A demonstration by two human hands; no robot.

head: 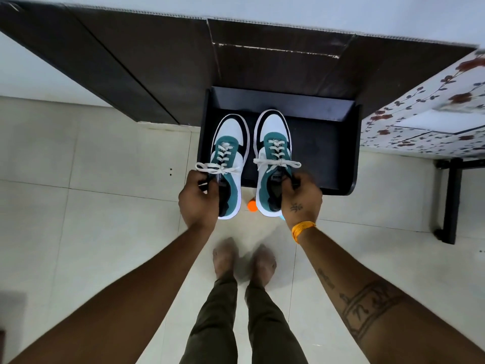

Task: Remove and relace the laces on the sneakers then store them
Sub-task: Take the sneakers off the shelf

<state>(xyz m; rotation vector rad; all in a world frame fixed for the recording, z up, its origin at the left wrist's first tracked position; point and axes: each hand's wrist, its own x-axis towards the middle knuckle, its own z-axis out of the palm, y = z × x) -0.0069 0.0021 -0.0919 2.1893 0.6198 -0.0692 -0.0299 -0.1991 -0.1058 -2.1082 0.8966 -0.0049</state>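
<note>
Pale floor tiles (105, 206) covered the room, and a black shelf tray (341, 143) stood open at the foot of a dark brown cabinet (157, 61); this tray serves as the reference point below. The left sneaker (229, 158) and the right sneaker (274, 156), both white, teal and black, were held side by side with toes over the near-left part of the tray and heels projecting past its front edge. Whether the soles touched the tray could not be determined from this angle. Both pairs of white laces (277, 162) were threaded and tied in bows. The left hand (199, 200) gripped the left sneaker at its collar, fingers curled around the edge; the right hand (301, 198) gripped the right sneaker likewise and wore an orange wristband (301, 229). A small orange object (252, 206) lay on the floor just before the tray, between the heels. Bare feet (244, 261) stood further back. A floral-covered table (433, 114) stood to the right of the tray.
</note>
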